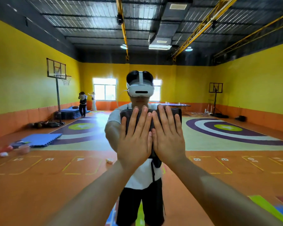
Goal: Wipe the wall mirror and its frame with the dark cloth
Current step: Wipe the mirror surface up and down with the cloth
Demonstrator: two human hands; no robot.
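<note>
The wall mirror (pixel 59 185) fills the whole view, and its frame is out of sight. A dark cloth (pixel 176 114) lies flat against the glass at chest height. My left hand (pixel 134 141) and my right hand (pixel 167 137) press it to the mirror side by side, palms flat, fingers stretched upward and slightly apart. The hands cover most of the cloth; only its top edge and side corners show. Behind the hands the glass reflects me, wearing a white headset.
All else is reflection, so it lies behind me: an orange gym floor, blue foam mats (pixel 41 139), basketball hoops (pixel 57 70) at left and right, a table (pixel 178 105), and two people (pixel 82 103) at the far wall.
</note>
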